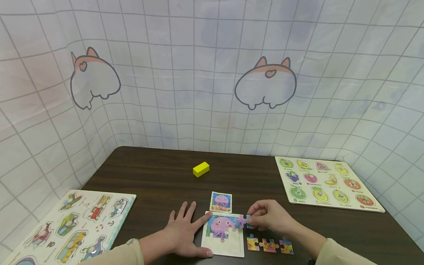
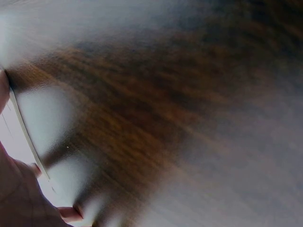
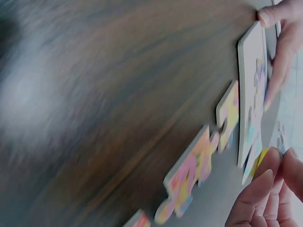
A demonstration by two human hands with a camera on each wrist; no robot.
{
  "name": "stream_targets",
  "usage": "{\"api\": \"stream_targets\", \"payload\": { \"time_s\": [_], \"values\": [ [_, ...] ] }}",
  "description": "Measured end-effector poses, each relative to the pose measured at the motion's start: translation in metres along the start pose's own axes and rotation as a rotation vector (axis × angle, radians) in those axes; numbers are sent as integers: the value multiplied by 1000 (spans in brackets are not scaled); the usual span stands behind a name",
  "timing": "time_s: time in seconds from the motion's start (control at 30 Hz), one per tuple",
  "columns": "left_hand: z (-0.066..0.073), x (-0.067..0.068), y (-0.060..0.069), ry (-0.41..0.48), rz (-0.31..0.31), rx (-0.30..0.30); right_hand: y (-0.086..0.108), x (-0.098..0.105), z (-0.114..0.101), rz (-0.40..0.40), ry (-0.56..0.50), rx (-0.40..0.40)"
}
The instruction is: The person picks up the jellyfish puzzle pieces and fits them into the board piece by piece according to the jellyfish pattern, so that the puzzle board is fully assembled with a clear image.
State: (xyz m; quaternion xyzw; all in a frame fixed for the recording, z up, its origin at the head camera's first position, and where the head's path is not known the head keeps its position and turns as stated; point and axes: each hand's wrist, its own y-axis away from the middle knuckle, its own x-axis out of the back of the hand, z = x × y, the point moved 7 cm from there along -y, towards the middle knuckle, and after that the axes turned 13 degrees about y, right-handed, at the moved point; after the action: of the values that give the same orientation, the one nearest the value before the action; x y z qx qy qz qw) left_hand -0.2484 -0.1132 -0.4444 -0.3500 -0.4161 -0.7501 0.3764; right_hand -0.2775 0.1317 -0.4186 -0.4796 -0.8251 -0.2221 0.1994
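A white puzzle tray [image 1: 232, 247] lies on the dark table, partly filled with pieces that form a pink jellyfish [image 1: 221, 225] on blue. Spread out along the tray's left side, my left hand [image 1: 183, 232] touches its upper left corner with a fingertip and its lower left edge with the thumb. My right hand [image 1: 269, 217] pinches a pink and blue puzzle piece [image 1: 244, 221] at the tray's upper right. Several loose yellow and pink puzzle pieces [image 1: 269, 245] lie below that hand; they also show in the right wrist view. A small jellyfish picture card [image 1: 221, 202] lies just above the tray.
A yellow block [image 1: 201, 169] sits farther back on the table [image 1: 159, 169]. A fruit puzzle board [image 1: 326, 184] occupies the right side, and a vehicle puzzle board [image 1: 74, 228] lies at the left. Behind the table hangs a white checked cloth [image 1: 179, 92].
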Motion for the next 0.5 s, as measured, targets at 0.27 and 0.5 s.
{"api": "stream_targets", "payload": {
  "time_s": [0.27, 0.5],
  "values": [
    [0, 0, 1, -4, 7, 3, -4, -18, -7, -27, -13, -49],
    [1, 0, 1, -7, 8, 3, -6, -27, -11, -26, 16, -58]
  ]
}}
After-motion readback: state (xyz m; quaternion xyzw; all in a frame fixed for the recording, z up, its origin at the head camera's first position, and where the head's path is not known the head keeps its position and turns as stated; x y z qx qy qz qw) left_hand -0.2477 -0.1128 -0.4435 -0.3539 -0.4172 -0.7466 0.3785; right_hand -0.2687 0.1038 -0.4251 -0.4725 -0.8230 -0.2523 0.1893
